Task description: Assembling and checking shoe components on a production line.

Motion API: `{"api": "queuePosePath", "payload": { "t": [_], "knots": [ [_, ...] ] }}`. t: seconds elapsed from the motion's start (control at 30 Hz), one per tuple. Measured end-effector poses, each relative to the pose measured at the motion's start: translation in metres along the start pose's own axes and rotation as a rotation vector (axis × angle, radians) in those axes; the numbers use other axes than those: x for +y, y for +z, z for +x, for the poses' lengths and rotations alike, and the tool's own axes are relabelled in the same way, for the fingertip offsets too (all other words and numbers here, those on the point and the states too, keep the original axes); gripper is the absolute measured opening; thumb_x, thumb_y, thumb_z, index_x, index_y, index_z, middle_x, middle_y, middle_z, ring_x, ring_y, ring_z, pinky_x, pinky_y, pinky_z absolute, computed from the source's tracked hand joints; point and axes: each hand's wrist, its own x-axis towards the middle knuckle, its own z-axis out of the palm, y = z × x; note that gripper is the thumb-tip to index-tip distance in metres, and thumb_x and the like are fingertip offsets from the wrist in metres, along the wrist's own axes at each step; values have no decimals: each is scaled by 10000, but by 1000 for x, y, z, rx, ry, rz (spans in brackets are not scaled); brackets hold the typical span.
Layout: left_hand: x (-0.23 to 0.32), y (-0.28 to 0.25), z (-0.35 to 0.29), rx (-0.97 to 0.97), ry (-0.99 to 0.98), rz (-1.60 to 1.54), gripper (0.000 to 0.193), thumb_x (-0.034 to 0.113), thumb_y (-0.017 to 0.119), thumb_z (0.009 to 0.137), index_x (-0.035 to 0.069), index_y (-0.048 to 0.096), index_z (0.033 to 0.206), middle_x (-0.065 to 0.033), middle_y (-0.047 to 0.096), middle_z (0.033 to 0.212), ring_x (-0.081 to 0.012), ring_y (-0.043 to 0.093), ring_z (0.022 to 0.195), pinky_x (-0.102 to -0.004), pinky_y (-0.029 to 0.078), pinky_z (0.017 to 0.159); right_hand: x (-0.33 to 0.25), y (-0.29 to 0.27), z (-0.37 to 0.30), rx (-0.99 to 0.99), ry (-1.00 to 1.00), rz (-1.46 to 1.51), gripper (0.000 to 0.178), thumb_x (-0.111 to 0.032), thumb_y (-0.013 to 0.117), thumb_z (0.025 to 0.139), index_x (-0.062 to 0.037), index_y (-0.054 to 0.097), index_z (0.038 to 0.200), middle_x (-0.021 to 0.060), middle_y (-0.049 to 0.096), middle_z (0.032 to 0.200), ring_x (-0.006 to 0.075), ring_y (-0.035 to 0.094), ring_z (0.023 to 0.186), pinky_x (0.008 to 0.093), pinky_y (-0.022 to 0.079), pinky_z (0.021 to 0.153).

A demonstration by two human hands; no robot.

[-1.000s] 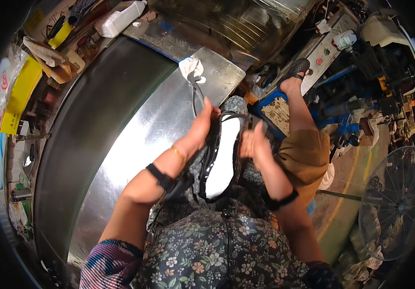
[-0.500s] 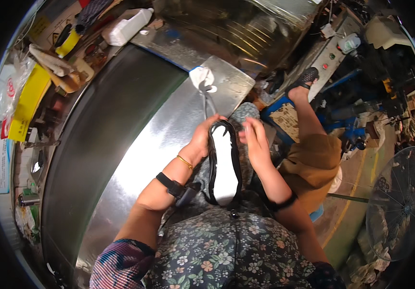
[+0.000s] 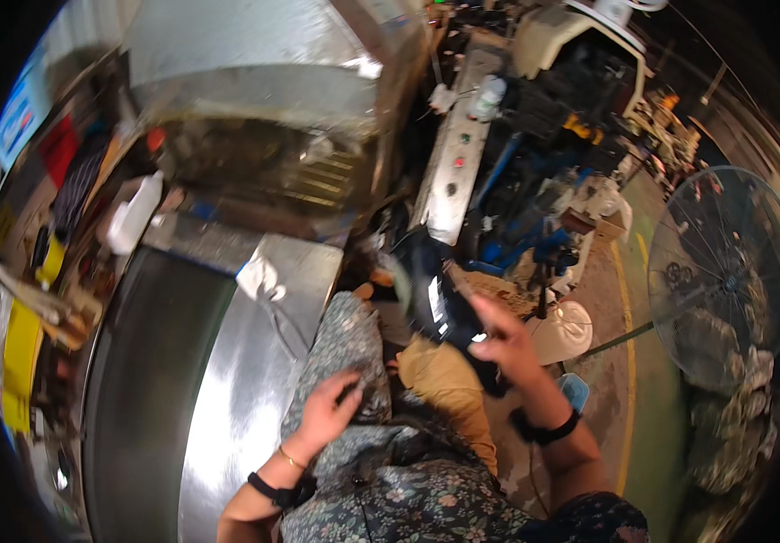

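Note:
A black shoe (image 3: 449, 303), smeared by motion and marked with small white patches, is out to the right above a tan trouser leg (image 3: 449, 376). My right hand (image 3: 509, 342) grips it at its near right side, thumb and fingers closed on its edge. Over my patterned lap (image 3: 340, 348) my left hand (image 3: 331, 409) holds nothing, its fingers loosely bent and apart from the thumb. A metal table (image 3: 227, 407) runs along my left side. White cloth (image 3: 259, 276) with a grey cord lies on the table's far corner.
Beyond the table is a dark conveyor belt (image 3: 150, 362). A metal-hooded machine (image 3: 254, 90) stands ahead. To the right are a control panel with buttons (image 3: 458, 149), a white bucket (image 3: 564, 330) and a large caged fan (image 3: 725, 276). A white jug (image 3: 135, 214) lies far left.
My view has turned right. The shoe has left my lap and swung to the right with my right hand. My left hand has let go of it and dropped back toward my lap.

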Motion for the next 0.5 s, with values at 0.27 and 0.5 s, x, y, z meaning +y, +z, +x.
{"api": "queuePosePath", "payload": {
  "t": [0.27, 0.5],
  "knots": [
    [-18, 33, 2, 0, 310, 512, 223, 201, 720, 762, 100, 732, 961, -55, 676, 1148, -287, 575, 1126, -415, 458, 939, -69, -235, 107, 688, -159, -1109, 641, -242, 825, 702, -157, 639, 1310, 298, 369, 1496, 389, 438, 1356, 412, 443, 1023],
    [-11, 30, 6, 29, 339, 572, 150, 189, 717, 753, 109, 733, 879, -30, 694, 1074, -260, 604, 1047, -394, 475, 886, -65, -312, 155, 740, 162, -1044, 693, -408, 794, 642, -220, 658, 1295, 289, 353, 1515, 380, 412, 1382, 415, 404, 1070]
  ]
}}
